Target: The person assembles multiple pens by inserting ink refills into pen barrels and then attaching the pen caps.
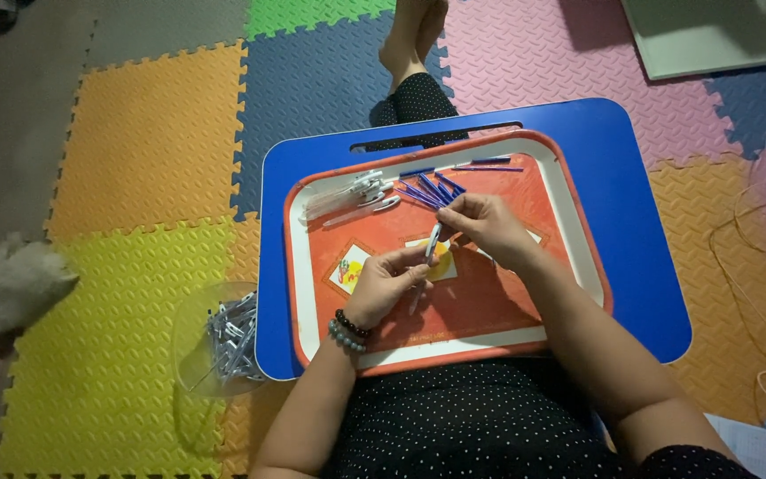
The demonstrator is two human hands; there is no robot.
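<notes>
Head view, looking straight down: one orange tray (578,232) with a white rim, lying on one blue lap table (640,177), taken here as the landmark for everything else. Above the tray's middle, two hands at work. Left hand (389,282) curled shut around the lower part of one clear pen barrel (431,247), thumb and fingers pinched on it, wrist ringed by two bead bracelets (347,329), one dark, one grey. Right hand (480,223) bent at the knuckles, fingertips pinched at the barrel's upper end; whether anything else sits between those fingertips, impossible to tell. Inside the tray, toward its far edge, one loose heap of thin blue refills (434,188), roughly ten or so, exact count unclear, with two more lying apart along the far rim. In the tray's far left corner, about four clear pen barrels (358,197) with white clips, bunched together. On the tray's floor, printed picture patches, partly hidden by the hands. Left of the tray, beyond the table's edge, one clear round container (195,333) on the foam mat, holding a pile of many finished clear pens (234,341), too tangled to count. Far left of the tray, one white furry animal (6,288), only partly in view. Right of the tray, thin looping cord (746,257) on the mat.
</notes>
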